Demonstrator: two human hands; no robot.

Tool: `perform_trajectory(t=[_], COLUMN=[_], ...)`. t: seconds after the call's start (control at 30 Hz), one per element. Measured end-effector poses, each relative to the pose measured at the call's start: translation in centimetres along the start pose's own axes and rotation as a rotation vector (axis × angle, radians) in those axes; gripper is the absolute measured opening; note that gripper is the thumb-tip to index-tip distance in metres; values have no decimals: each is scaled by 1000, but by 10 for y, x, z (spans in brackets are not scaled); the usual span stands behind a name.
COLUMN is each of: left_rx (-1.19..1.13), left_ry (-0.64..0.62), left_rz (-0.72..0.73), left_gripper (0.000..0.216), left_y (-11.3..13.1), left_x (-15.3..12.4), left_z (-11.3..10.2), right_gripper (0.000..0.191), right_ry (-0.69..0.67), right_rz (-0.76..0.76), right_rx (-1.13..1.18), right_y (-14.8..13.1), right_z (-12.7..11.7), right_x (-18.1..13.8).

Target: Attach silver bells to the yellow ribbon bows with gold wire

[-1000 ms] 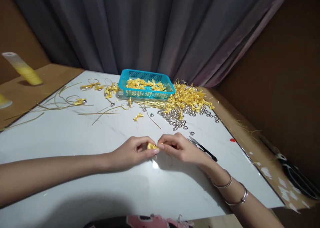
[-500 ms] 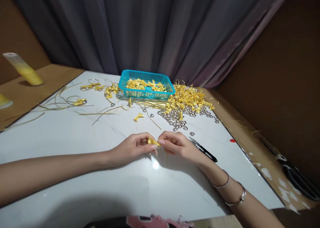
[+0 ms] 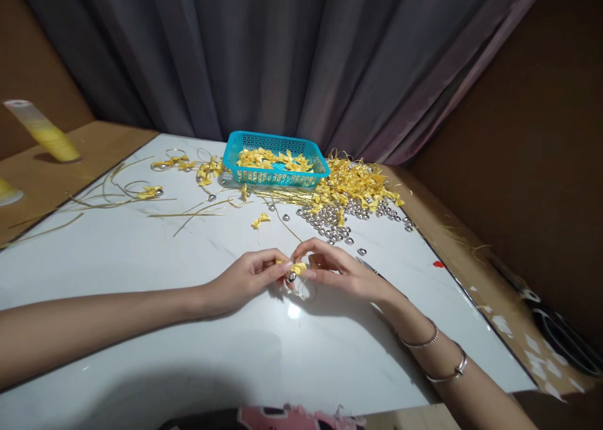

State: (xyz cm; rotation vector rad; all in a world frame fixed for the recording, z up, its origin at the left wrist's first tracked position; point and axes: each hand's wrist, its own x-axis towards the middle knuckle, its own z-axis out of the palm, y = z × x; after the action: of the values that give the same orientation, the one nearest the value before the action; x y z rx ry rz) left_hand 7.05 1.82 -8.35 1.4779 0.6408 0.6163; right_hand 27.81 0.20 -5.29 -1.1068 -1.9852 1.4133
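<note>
My left hand (image 3: 257,272) pinches a small yellow ribbon bow (image 3: 298,268) between thumb and fingers, just above the table. A shiny silver bead (image 3: 291,277) sits at the bow's middle, and a thin loop of wire or cord hangs below it. From the right, my right hand (image 3: 336,270) curls around the same bow. Its thumb tip touches the right loop while the index finger arches over the top; its other fingers are partly hidden. Another yellow bow (image 3: 260,220) lies on the table beyond my hands.
A turquoise basket (image 3: 277,177) holds several yellow bows. To its right is a heap of yellow bows (image 3: 353,182), with silver beads (image 3: 332,223) in front. Gold wires (image 3: 117,198) lie at left. Thread snips (image 3: 370,267) are partly behind my right wrist; black-handled scissors (image 3: 560,336) lie far right.
My right hand has loosened from its tight pinch, its index finger rising over the bow. The bow has turned, so the silver bead and hanging loop now show.
</note>
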Motion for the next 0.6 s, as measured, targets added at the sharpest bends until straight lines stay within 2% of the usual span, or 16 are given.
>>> perform_trajectory(t=[0.13, 0.2, 0.4, 0.6], left_rx=[-14, -23, -46, -136], left_ry=[21, 32, 110, 84], left_rz=[8, 6, -34, -28], left_gripper=[22, 22, 18, 17], left_y=[1, 1, -3, -5], left_x=[0, 0, 3, 5], left_z=[1, 1, -2, -2], right_gripper=[29, 30, 15, 25], right_ry=[-137, -163, -27, 42], right_rz=[-9, -2, 25, -1], right_rx=[149, 206, 20, -168], right_y=[0, -1, 0, 0], right_z=[-3, -1, 1, 1], right_x=[0, 0, 2, 3])
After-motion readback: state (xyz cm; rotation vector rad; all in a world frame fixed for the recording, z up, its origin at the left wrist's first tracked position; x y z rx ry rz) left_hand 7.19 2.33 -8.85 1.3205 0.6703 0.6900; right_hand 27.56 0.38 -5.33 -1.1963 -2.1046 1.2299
